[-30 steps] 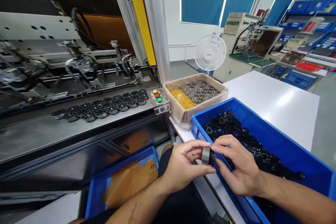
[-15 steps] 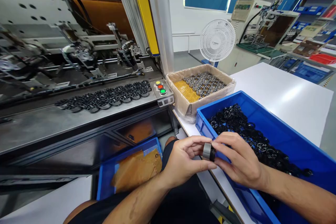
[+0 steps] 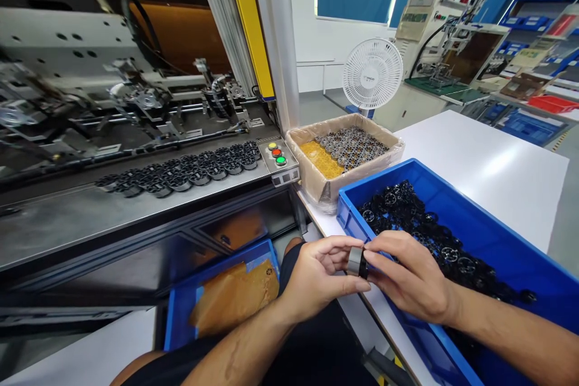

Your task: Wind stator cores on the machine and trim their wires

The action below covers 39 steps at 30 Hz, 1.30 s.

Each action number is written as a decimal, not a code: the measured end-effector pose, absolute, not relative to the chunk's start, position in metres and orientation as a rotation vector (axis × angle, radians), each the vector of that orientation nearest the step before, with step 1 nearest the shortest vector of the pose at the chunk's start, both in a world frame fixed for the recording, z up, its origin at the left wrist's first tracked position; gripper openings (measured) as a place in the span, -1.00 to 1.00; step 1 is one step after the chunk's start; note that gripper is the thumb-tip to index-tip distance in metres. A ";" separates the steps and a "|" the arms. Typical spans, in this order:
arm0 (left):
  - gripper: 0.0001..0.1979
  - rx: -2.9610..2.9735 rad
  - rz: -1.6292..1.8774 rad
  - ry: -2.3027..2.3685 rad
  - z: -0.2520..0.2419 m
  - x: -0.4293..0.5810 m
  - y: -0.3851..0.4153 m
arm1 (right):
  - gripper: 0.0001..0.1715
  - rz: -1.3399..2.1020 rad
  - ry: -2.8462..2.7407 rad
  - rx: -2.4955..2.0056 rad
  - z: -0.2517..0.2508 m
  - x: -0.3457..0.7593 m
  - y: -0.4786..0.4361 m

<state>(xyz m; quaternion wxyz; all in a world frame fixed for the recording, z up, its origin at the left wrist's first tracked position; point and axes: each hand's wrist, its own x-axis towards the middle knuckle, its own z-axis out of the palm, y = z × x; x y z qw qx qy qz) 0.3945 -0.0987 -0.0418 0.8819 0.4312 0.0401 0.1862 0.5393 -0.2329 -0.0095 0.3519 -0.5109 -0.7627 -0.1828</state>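
Note:
My left hand (image 3: 316,277) and my right hand (image 3: 407,280) meet at the near edge of a blue bin (image 3: 488,235). Between them they pinch a small round part (image 3: 356,262), grey metal on the left side and black on the right. The fingers of both hands are closed on it. The blue bin holds several black round wheel-like parts (image 3: 420,229). Behind the bin stands a cardboard box (image 3: 316,184) lined with plastic, with rows of grey metal rings (image 3: 350,148) over yellow paper.
A row of black round parts (image 3: 181,172) lies on the steel machine bed (image 3: 90,223) at left, beside a panel of yellow, red and green buttons (image 3: 275,154). A blue bin with brown paper (image 3: 226,301) sits below. A white fan (image 3: 371,75) stands beyond the white table (image 3: 488,163).
Both hands keep their pinch on the small round part and have barely shifted. The view has moved slightly.

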 end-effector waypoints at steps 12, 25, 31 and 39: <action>-0.43 0.922 0.350 0.160 -0.040 0.390 -0.099 | -0.55 -0.502 -1.976 -1.343 -0.010 0.540 -0.234; -0.41 1.105 0.293 0.282 -0.051 0.383 -0.095 | -0.65 -0.643 -2.022 -1.369 -0.008 0.532 -0.231; -0.52 1.342 0.319 0.319 -0.050 0.373 -0.100 | -0.49 -0.373 -1.917 -1.743 -0.009 0.564 -0.225; -0.59 1.431 0.416 0.407 -0.051 0.382 -0.079 | -0.68 0.317 -1.229 -2.864 -0.049 0.688 -0.232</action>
